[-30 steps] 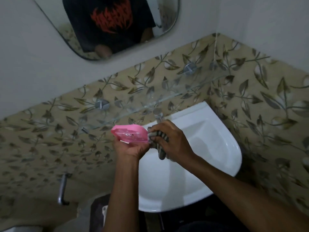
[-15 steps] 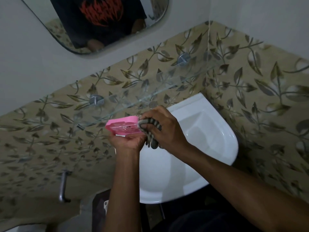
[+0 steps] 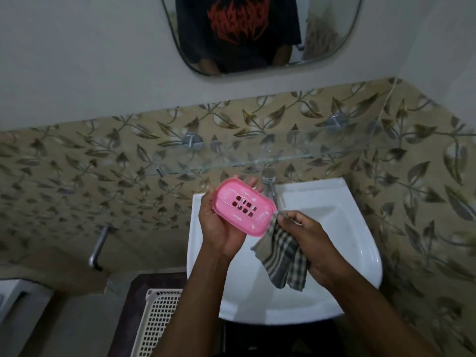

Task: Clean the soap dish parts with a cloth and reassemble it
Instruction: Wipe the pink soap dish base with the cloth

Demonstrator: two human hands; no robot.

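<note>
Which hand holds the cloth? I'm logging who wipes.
The right hand: its fingers pinch the checked cloth over the sink; the left hand cradles the pink soap dish.

Cloth [image 3: 282, 256] off pink tray [image 3: 244, 208] — right hand [image 3: 313, 243] drawn back, cloth hanging.

Left hand [image 3: 221, 229] is raised palm-up, fingers cupped around a pink slotted plastic soap dish tray [image 3: 243, 208]; right hand [image 3: 313, 243] pinches a checked cloth [image 3: 282, 258].

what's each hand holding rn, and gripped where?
Left hand cradles the pink soap dish from beneath, fingers around its far edge. Right hand pinches the checked cloth at its top corner, beside the dish.
</note>
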